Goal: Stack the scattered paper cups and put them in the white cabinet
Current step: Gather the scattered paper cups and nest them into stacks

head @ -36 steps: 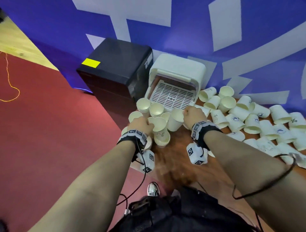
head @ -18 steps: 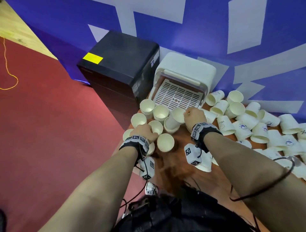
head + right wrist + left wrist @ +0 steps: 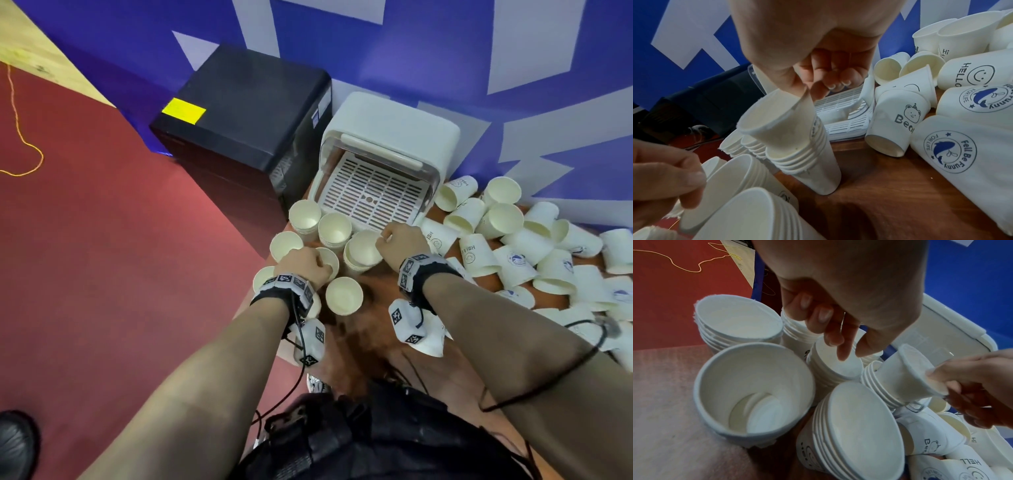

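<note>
Several stacks of white paper cups stand at the table's left corner, in front of the white cabinet [image 3: 387, 161], whose lid is up over a slotted tray. My right hand [image 3: 397, 240] [image 3: 807, 91] pinches the rim of a tilted cup [image 3: 781, 126] [image 3: 904, 374] that sits partly inside the top of one stack [image 3: 813, 170]. My left hand [image 3: 308, 267] [image 3: 853, 352] pinches the rim of the top cup of a neighbouring stack [image 3: 834, 368], index finger inside and thumb outside. Many loose printed cups [image 3: 513, 267] lie on their sides to the right.
A black box [image 3: 246, 113] stands left of the cabinet, off the wooden table [image 3: 376, 315]. The table's left edge runs just beside the stacks, with red floor below. A blue and white wall is behind. More cup stacks [image 3: 756, 386] crowd under my left wrist.
My right hand has lowered its tilted cup into the top of the stack in front of the cabinet. My left hand has shifted slightly toward me among the stacks.
</note>
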Demonstrator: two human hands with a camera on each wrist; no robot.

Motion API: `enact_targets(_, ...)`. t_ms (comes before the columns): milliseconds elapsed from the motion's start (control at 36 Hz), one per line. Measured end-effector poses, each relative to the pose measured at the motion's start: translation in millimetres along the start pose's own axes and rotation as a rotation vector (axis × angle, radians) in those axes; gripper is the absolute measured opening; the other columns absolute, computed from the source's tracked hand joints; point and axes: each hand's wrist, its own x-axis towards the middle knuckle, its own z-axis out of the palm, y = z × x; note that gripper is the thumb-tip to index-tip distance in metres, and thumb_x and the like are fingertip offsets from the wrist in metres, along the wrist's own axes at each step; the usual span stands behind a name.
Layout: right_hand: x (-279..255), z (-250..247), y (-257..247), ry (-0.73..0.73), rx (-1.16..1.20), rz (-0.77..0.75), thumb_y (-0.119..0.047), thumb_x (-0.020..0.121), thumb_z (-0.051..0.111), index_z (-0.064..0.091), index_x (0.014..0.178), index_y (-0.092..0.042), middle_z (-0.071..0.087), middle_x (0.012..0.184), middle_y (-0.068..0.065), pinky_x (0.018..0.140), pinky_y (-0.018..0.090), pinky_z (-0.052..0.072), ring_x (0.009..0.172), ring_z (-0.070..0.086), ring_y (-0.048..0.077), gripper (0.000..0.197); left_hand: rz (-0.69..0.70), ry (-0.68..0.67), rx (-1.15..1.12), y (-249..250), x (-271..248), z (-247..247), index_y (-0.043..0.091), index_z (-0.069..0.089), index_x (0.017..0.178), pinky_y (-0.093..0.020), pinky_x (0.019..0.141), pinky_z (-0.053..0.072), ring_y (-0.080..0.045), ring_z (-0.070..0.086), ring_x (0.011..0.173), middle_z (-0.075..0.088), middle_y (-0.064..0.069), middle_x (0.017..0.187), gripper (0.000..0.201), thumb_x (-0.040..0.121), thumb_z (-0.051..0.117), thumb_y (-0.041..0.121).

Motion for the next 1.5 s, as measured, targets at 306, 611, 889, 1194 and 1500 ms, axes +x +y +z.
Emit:
enact_targets(306,-21.4,-18.9,14.3,0.052,0.033,0.010,-0.028,0.090,0.048,0.066,0.091,-0.016,0.063,0.083,0.008,0.066,0.031,0.049,0.076,0.060,0.027,0.021,0.110,-0.003,0.061,25.3,-3.2,-9.4,0.017,0.058,0.069,-0.035,0.065,0.057,-0.026,0.062,0.066,0.063,-0.003,0.068,0.026,0.079,0.048,0.038)
enact_targets(611,-118.4,-43.0,111.8,0.148,0.057,0.395,-0.016,0.092,0.047,0.066,0.096,-0.003,0.065,0.094,0.015,0.068,0.029,0.043,0.084,0.059,0.029,0.023,0.471,-0.072,0.168,99.4,-31.2,20.6,0.020,0.062,0.078,-0.030,0.067,0.046,-0.026,0.061,0.083,0.065,-0.002,0.084,0.018,0.085,0.054,0.035)
enact_targets(889,-223.2,-34.6,193.3,0.187,0.116,0.678,-0.023,0.092,0.047,0.064,0.079,-0.008,0.063,0.079,0.010,0.051,0.026,0.043,0.061,0.055,0.021,0.026,0.605,-0.253,0.325,152.0,-76.4,90.0,0.019,0.068,0.103,-0.034,0.084,0.053,-0.027,0.064,0.093,0.065,-0.004,0.101,0.028,0.083,0.055,0.036)
enact_targets(1194,-230.3,-52.0,274.7,0.196,0.205,0.677,-0.019,0.089,0.049,0.064,0.082,-0.012,0.059,0.078,0.007,0.062,0.027,0.045,0.069,0.056,0.026,0.018,0.603,-0.206,0.410,222.3,-97.0,130.2,0.014,0.065,0.098,-0.033,0.076,0.054,-0.023,0.062,0.082,0.068,-0.004,0.092,0.029,0.084,0.053,0.036)
enact_targets(1500,-196.5,-123.2,385.3,0.110,0.097,0.467,-0.013,0.095,0.045,0.064,0.103,-0.005,0.063,0.110,0.015,0.076,0.029,0.044,0.107,0.059,0.030,0.022,0.599,-0.089,0.457,329.0,-132.2,182.9,0.016,0.064,0.098,-0.026,0.065,0.038,-0.018,0.053,0.080,0.065,-0.001,0.096,0.027,0.091,0.049,0.038)
